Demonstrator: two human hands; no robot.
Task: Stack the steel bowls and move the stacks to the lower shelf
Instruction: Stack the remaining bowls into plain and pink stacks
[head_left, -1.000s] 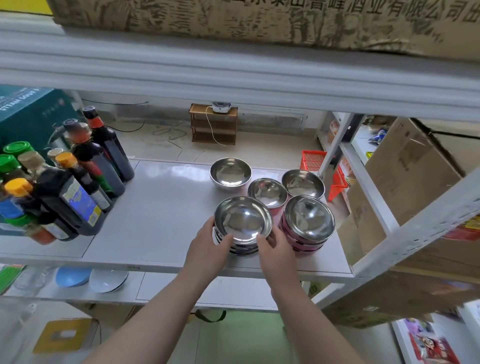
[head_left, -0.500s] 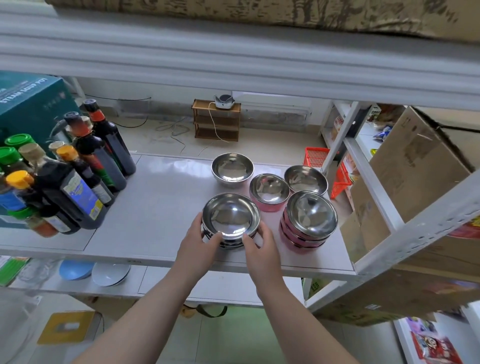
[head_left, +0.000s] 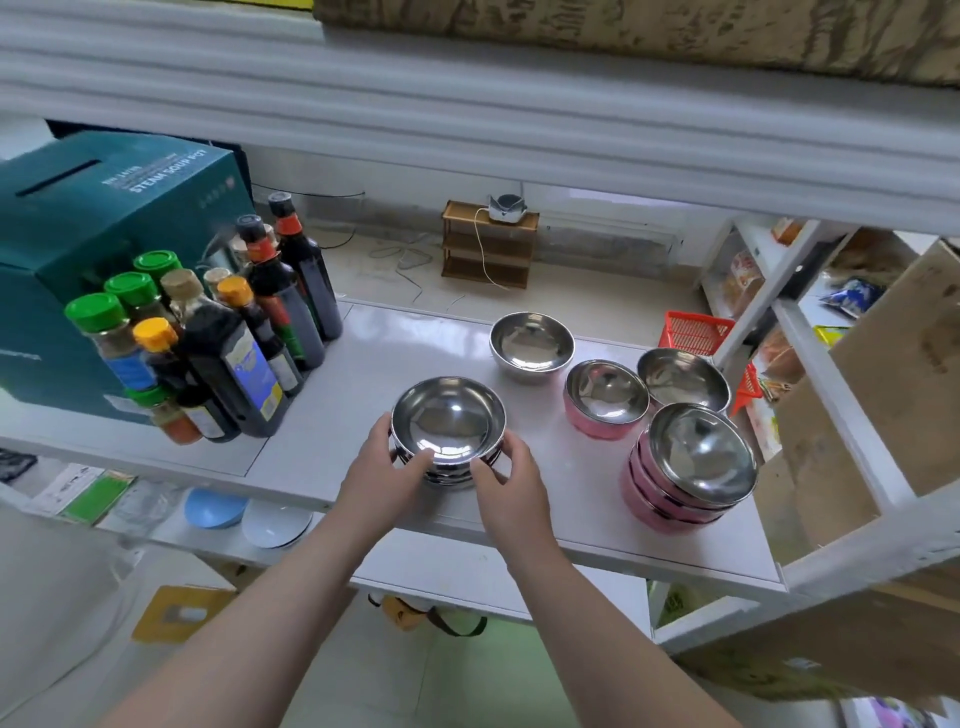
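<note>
A stack of plain steel bowls (head_left: 448, 422) stands near the front of the white middle shelf (head_left: 332, 436). My left hand (head_left: 378, 475) grips its left side and my right hand (head_left: 511, 491) grips its right side. To the right stands a second stack of pink-sided steel bowls (head_left: 693, 467). Behind are three single bowls: a plain steel one (head_left: 531, 345), a pink-sided one (head_left: 605, 397) and another steel one (head_left: 681, 379). The lower shelf (head_left: 498, 577) shows below the front edge.
Several dark sauce bottles (head_left: 234, 343) and a teal box (head_left: 93, 244) fill the shelf's left side. A blue bowl (head_left: 213, 509) and a white bowl (head_left: 272, 525) sit on the lower shelf at left. Cardboard boxes (head_left: 893, 374) and a white frame post (head_left: 831, 384) stand at right.
With both hands on it, the plain steel stack has slid left, away from the pink stack, opening a wide gap between them.
</note>
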